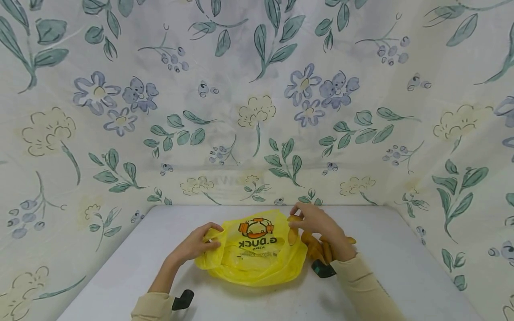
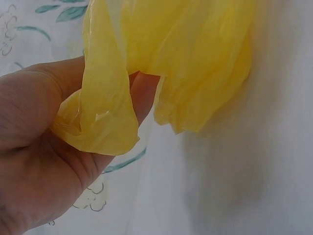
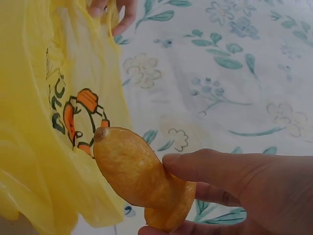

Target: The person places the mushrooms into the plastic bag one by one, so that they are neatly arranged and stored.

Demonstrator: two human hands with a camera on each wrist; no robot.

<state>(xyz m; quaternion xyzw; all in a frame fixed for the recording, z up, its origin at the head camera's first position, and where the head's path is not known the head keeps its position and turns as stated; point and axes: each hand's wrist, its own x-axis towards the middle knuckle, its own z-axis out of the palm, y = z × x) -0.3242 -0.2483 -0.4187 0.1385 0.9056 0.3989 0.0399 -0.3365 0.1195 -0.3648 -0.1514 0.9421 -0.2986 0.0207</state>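
Observation:
A thin yellow plastic bag [image 1: 257,263] with a printed duck and lettering lies on the white table. My left hand [image 1: 201,243] pinches its left edge; in the left wrist view a loop of the bag [image 2: 110,117] passes between thumb and fingers. My right hand [image 1: 317,220] holds a golden-orange, gourd-like piece [image 3: 134,169] at the bag's right edge. It is lumpy, narrow-waisted and has a brown tip; I cannot tell its exact kind. More orange-brown pieces [image 1: 315,245] lie under the right forearm, which partly hides them. What is inside the bag cannot be made out.
The white table [image 1: 140,249] runs back to a floral-patterned cloth [image 1: 257,133] that hangs behind and at both sides. A small black device [image 1: 184,299] sits by the left wrist, and a dark one [image 1: 323,269] by the right.

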